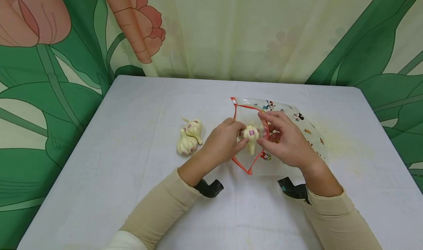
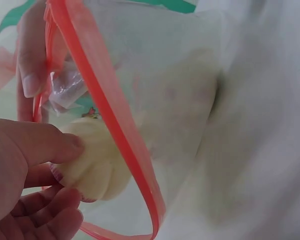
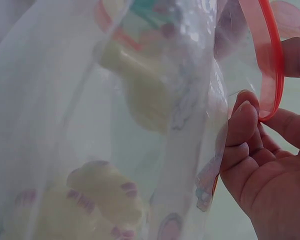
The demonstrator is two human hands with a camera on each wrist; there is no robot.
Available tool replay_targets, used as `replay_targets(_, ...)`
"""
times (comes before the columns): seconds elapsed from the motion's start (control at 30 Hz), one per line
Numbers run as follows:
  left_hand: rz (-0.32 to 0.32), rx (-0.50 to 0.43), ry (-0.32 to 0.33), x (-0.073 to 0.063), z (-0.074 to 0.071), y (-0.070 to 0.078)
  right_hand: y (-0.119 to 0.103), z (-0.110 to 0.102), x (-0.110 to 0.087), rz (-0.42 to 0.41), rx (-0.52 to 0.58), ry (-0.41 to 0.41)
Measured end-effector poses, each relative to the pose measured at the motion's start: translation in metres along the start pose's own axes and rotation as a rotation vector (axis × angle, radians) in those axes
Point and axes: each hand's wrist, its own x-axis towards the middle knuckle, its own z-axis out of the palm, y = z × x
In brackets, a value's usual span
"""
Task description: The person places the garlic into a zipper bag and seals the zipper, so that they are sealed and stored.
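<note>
My left hand (image 1: 222, 141) pinches a garlic bulb (image 1: 252, 133) between thumb and fingers, at the mouth of a clear zip bag (image 1: 287, 107). In the left wrist view the bulb (image 2: 100, 162) sits within the bag's red-edged opening, its stalk hidden there. On the other side, my right hand (image 1: 289, 141) holds the bag's red rim (image 3: 271, 65) between thumb and fingers, keeping the mouth apart. Printed cartoon figures cover the plastic. Through it, in the right wrist view, appear the held bulb and more pale, purple-marked garlic (image 3: 107, 192) at lower left.
Two garlic bulbs (image 1: 187, 143) lie touching on the white-covered table (image 1: 132, 132), left of my left hand. A curtain (image 1: 231, 33) with tulip and leaf prints hangs behind the table's far edge. Black straps circle both wrists.
</note>
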Motion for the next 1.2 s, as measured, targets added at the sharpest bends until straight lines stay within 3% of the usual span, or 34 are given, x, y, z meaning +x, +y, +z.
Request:
replay_targets(0.4, -0.06, -0.021, -0.008, 0.0041, 0.0073, 0.003, -0.0004, 0.0002, -0.0001, -0.01, 0.0, -0.001)
replay_targets(0.7, -0.125, -0.111, -0.084, 0.0073, 0.0086, 0.0022, -0.0006, 0.0011, -0.0003, -0.009, 0.003, 0.003)
replay_targets(1.2, -0.089, -0.175, -0.127, 0.0018, 0.0037, -0.0031, -0.0023, 0.0012, 0.001, 0.005, -0.006, 0.008)
